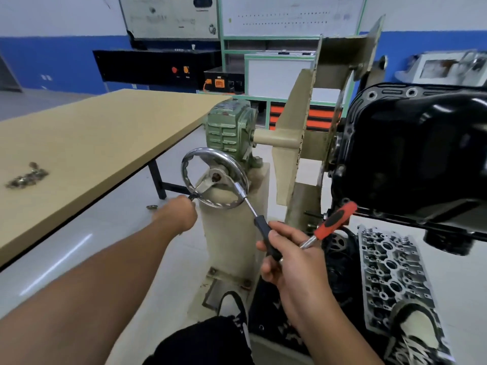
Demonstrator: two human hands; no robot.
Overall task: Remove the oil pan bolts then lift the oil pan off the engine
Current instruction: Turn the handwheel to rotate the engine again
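Gripping the handwheel (214, 177) knob, left hand (176, 213) curled shut on it | right hand (291, 255) closed round a nut driver (259, 222) and red-handled ratchet (332, 223); oil pan (411, 151) up and right of that hand, on the engine | bolts (26, 176) on tabletop (92, 133), far left of left hand

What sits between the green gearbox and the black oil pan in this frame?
The head view shows the beige stand bracket, with its shaft and plates, between the green gearbox and the black oil pan.
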